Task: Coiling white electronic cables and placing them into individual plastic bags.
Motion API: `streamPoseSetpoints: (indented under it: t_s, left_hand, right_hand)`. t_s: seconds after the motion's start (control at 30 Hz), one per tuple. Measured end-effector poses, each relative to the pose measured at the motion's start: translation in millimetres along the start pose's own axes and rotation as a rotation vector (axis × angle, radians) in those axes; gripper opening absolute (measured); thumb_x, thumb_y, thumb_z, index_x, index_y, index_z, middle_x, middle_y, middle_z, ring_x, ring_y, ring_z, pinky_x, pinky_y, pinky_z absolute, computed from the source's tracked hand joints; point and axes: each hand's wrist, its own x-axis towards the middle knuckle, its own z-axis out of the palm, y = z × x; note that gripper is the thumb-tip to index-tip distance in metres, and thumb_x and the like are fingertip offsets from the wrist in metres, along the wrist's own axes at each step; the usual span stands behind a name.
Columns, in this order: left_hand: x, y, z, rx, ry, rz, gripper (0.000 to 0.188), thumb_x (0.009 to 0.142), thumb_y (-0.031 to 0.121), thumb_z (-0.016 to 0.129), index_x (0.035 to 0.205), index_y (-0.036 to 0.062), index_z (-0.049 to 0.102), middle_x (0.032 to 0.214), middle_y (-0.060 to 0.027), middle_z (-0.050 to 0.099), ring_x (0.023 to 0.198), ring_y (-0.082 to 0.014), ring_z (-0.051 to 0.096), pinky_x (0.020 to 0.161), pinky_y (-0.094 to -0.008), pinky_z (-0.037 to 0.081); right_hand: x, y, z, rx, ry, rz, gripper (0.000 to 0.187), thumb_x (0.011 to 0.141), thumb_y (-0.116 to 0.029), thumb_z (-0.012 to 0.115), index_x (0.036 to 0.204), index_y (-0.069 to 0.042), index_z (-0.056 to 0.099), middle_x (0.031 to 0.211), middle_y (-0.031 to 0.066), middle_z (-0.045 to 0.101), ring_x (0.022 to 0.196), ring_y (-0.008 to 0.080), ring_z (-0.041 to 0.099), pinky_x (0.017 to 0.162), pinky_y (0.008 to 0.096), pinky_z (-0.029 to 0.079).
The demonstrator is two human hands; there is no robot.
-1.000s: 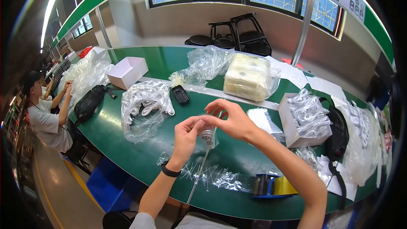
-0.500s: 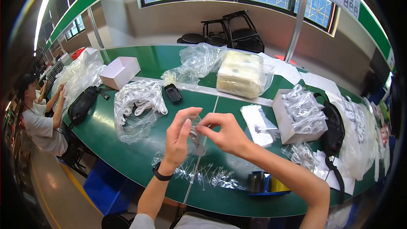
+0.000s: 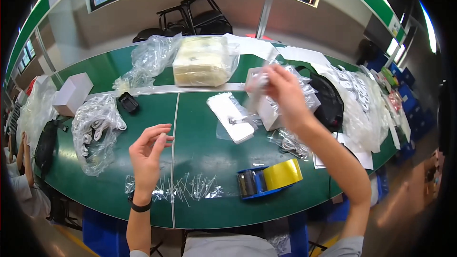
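Note:
My right hand (image 3: 288,95) is raised over the white box (image 3: 269,117), its fingers closed on a clear bag (image 3: 258,87) with something whitish in it, likely a coiled cable but smeared by motion. Bagged white cables (image 3: 308,90) fill that box, partly behind my hand. My left hand (image 3: 146,159) hovers above the green table (image 3: 200,150) with its fingers apart and nothing between them. Below it lie loose silvery twist ties (image 3: 190,186). Between my hands, a stack of white packets (image 3: 231,116) rests on the table.
A blue tape dispenser (image 3: 271,179) with yellow tape stands near the front edge. White cables in plastic (image 3: 97,126) and a small black tray (image 3: 128,102) lie left. Behind are a wrapped pale block (image 3: 202,64) and a white carton (image 3: 73,94). A black bag (image 3: 328,102) sits right.
My right hand has moved away from my left, rightward to the box, carrying the clear bag. My left hand has let go and opened. The view has turned right.

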Motion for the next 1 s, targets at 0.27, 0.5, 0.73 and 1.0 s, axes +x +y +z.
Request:
streamPoseSetpoints:
  t_s: [0.27, 0.5, 0.73, 1.0]
  left_hand:
    - [2.6, 6.7, 3.1, -0.028, -0.086, -0.015, 0.019, 0.097, 0.010, 0.055, 0.104, -0.0018, 0.068, 0.103, -0.0092, 0.069, 0.081, -0.0133, 0.066, 0.074, -0.0261, 0.053]
    - [3.3, 9.4, -10.7, -0.015, -0.093, -0.028, 0.019, 0.098, 0.011, 0.055, 0.105, -0.0019, 0.068, 0.102, -0.0088, 0.070, 0.080, -0.0133, 0.067, 0.075, -0.0270, 0.053]
    - [8.9, 14.7, -26.0, 0.008, -0.019, -0.031, 0.020, 0.098, 0.011, 0.055, 0.104, -0.0026, 0.067, 0.099, -0.0086, 0.070, 0.079, -0.0131, 0.066, 0.075, -0.0274, 0.053]
    - [6.1, 10.1, -29.1, -0.084, -0.026, -0.113, 0.016, 0.096, 0.008, 0.059, 0.102, -0.0043, 0.068, 0.098, -0.0087, 0.070, 0.079, -0.0122, 0.066, 0.076, -0.0258, 0.053]
  right_hand:
    - [-66.4, 28.0, -138.0, -1.162, -0.085, 0.056, 0.018, 0.092, -0.016, 0.060, 0.088, 0.002, 0.061, 0.070, 0.0114, 0.056, 0.066, 0.0195, 0.054, 0.063, 0.0330, 0.044]
    - [-88.2, 60.4, -118.4, -1.259, 0.190, -0.286, 0.012, 0.084, -0.011, 0.068, 0.089, -0.001, 0.064, 0.083, 0.0133, 0.062, 0.077, 0.0316, 0.063, 0.070, 0.0368, 0.050]
    - [-51.9, 40.3, -47.3, -1.238, -0.077, -0.654, 0.012, 0.080, -0.006, 0.070, 0.090, -0.003, 0.064, 0.086, 0.0140, 0.065, 0.083, 0.0343, 0.065, 0.070, 0.0409, 0.052]
    - [15.7, 113.3, -5.9, -1.471, -0.207, 0.091, 0.045, 0.077, -0.027, 0.071, 0.107, 0.005, 0.063, 0.095, 0.0228, 0.068, 0.094, 0.0413, 0.064, 0.085, 0.0475, 0.050]
